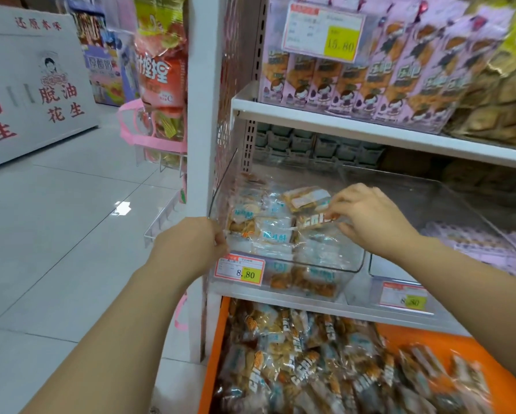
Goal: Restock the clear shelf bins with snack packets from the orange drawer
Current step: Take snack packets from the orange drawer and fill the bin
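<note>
A clear shelf bin point(349, 265) on the middle shelf holds several snack packets point(273, 231) in clear and pale blue wrap. My right hand point(370, 218) reaches into the bin from the right and pinches a snack packet point(316, 220) lying on top of the pile. My left hand point(195, 243) is at the bin's front left corner, fingers curled on its clear edge. Below the shelf, the orange drawer point(442, 342) stands pulled out, heaped with more snack packets point(304, 363).
A second clear bin point(430, 204) to the right looks nearly bare. Price tags point(240, 268) hang on the bin fronts. Purple snack boxes point(379, 85) fill the upper shelf. A white shelf post point(198, 130) stands left, with tiled aisle floor point(71, 219) beyond.
</note>
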